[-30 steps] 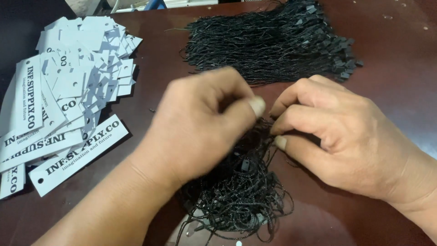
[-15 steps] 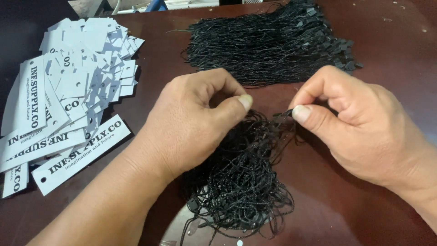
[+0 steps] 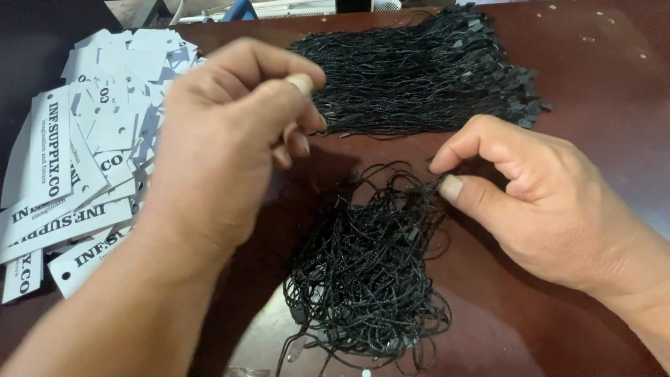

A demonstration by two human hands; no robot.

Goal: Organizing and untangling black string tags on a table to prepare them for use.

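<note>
A loose tangle of black cords (image 3: pixel 370 279) lies on the dark red-brown table (image 3: pixel 607 91) between my hands. My right hand (image 3: pixel 537 202) pinches a cord at the tangle's upper right edge between thumb and forefinger. My left hand (image 3: pixel 223 146) is raised above and to the left of the tangle, with its fingers curled against the thumb. No cord shows in its pinch. Behind both hands lies a neat bundle of straight black cords (image 3: pixel 419 77) with small black fasteners at its right end.
A spread heap of white card tags (image 3: pixel 77 160) with black print and punched holes covers the table's left side. A clear plastic wrapper shows at the bottom edge under the tangle.
My left hand has lifted off the tangle and moved up and to the left. My right hand has drawn back to the right, still pinching at the tangle's edge.
</note>
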